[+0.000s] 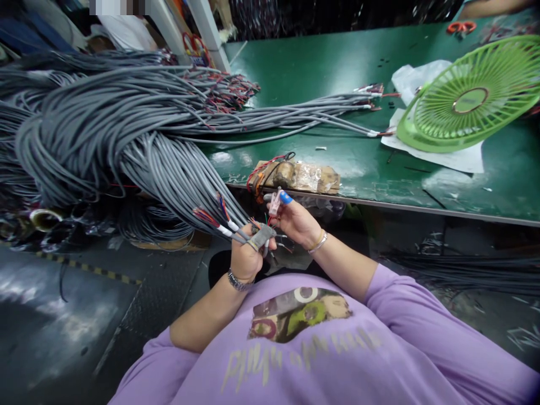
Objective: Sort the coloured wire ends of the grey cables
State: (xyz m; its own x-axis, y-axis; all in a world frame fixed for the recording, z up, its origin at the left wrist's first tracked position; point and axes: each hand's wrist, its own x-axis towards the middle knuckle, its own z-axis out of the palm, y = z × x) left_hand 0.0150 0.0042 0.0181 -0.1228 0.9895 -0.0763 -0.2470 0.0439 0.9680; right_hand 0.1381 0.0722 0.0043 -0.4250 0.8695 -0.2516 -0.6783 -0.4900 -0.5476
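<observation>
My left hand (247, 256) is closed around grey cables (225, 229) near their stripped ends, with a grey wrapping on the thumb and small coloured wires fanning out. Close beside it on the right, my right hand (295, 222) pinches a small pale pinkish piece (275, 203) between thumb and fingers. Blue tape covers one of its fingertips. A thin red wire runs between this piece and the cable ends at my left hand. Just beyond both hands, a worn taped wooden block (314, 178) lies at the table edge with red and black wires on it.
A large bundle of grey cables (97, 118) drapes over the table (329, 62) from the left. On the right stand a green fan (472, 95), white paper (459, 156) and a plastic bag (417, 79). Red-handled scissors (461, 27) lie at the back right, near a person's arm (493, 8).
</observation>
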